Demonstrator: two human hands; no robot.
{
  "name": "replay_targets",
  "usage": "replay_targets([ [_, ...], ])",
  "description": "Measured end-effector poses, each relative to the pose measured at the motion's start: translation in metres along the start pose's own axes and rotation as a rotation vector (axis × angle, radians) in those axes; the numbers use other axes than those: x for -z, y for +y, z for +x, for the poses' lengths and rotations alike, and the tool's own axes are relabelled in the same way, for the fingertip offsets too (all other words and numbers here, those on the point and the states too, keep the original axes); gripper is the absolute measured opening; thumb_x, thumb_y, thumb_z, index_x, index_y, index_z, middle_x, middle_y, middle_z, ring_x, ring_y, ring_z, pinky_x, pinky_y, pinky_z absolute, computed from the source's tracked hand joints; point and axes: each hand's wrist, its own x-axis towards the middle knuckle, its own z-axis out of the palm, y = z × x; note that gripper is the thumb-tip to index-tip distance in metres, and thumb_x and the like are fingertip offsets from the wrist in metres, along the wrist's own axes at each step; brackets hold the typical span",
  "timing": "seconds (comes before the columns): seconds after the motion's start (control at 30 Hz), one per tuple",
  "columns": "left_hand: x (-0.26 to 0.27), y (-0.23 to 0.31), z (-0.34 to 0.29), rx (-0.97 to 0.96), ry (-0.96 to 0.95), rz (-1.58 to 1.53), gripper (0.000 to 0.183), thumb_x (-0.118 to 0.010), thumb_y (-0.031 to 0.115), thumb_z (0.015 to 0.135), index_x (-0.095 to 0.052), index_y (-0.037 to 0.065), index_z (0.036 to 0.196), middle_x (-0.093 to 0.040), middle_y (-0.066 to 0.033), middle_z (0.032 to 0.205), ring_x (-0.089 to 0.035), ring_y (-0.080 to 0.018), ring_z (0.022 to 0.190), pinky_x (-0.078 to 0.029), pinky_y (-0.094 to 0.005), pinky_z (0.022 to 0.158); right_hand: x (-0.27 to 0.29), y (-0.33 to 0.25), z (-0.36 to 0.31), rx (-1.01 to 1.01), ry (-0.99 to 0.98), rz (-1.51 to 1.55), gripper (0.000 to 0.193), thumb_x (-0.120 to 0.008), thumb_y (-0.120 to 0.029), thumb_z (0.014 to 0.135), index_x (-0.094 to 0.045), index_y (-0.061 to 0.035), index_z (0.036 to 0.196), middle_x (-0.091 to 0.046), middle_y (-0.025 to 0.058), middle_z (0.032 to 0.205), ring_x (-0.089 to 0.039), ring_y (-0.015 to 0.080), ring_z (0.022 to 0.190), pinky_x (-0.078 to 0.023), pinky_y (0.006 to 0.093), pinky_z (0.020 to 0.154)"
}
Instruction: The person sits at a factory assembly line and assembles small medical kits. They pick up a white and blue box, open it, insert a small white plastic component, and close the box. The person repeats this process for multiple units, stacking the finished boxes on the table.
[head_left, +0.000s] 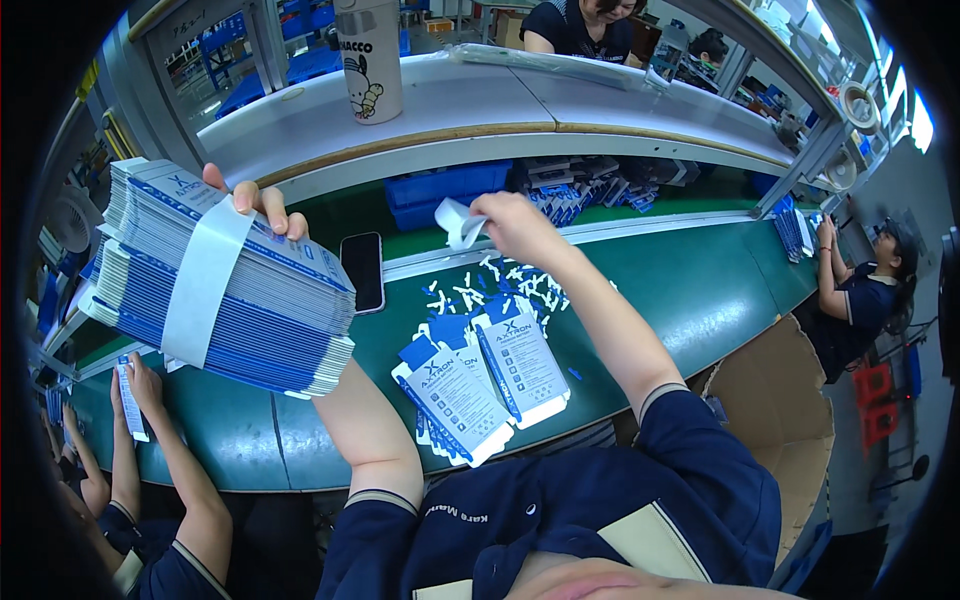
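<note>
My left hand (268, 210) is closed around a thick stack of flat blue-and-white cartons (285, 325), raised at the left above the bench. A white paper band (205, 285) wraps the middle of the stack. Only the fingers show over its upper edge; the palm is hidden behind it. Over the middle of the bench, my right hand (515, 228) pinches a crumpled, curled white strip (460, 224). Below it, two overlapping piles of loose flat cartons, a left pile (450, 400) and a right pile (522, 365), lie near the bench's front edge.
Small white and blue scraps (535, 285) litter the green bench (660, 290) beyond the piles. A phone (362, 272) lies near the stack. A shelf (470, 95) holds a cup (370, 75); beneath are a blue bin (440, 190) and more cartons. Co-workers sit on both sides. A cardboard box (775, 410) stands right.
</note>
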Motion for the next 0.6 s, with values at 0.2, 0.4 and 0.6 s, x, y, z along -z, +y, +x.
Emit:
replay_targets([
  [0.2,-0.013,0.004,0.001,-0.047,0.004,0.006,0.077,-0.071,0.029,0.08,-0.031,0.001,0.139,-0.054,-0.0168,0.106,-0.057,-0.0233,0.083,-0.054,-0.0347,0.071,0.109,-0.037,0.04,0.341,0.487,-0.278,0.028,-0.06,0.007,0.061,-0.064,-0.0077,0.084,-0.063,0.0091,0.084,-0.059,0.028,0.082,-0.044,0.0384,0.07],
  [0.4,-0.016,0.004,0.006,-0.05,-0.039,0.046,0.08,-0.072,0.032,0.079,-0.03,0.0,0.139,-0.054,-0.0174,0.106,-0.057,-0.0242,0.083,-0.052,-0.0352,0.073,0.123,0.016,0.107,0.309,0.823,-0.49,0.022,-0.057,0.001,0.067,-0.065,-0.0085,0.085,-0.063,0.0082,0.09,-0.057,0.0296,0.087,-0.044,0.0394,0.075],
  [0.6,-0.013,-0.005,0.005,-0.003,-0.013,0.008,0.08,-0.071,0.034,0.079,-0.031,-0.001,0.139,-0.052,-0.017,0.107,-0.056,-0.0248,0.087,-0.05,-0.0355,0.077,0.083,0.059,0.133,0.04,0.234,-0.287,0.033,-0.052,-0.004,0.073,-0.066,-0.0075,0.103,-0.063,0.0146,0.105,-0.057,0.0326,0.101,-0.044,0.0382,0.088],
])
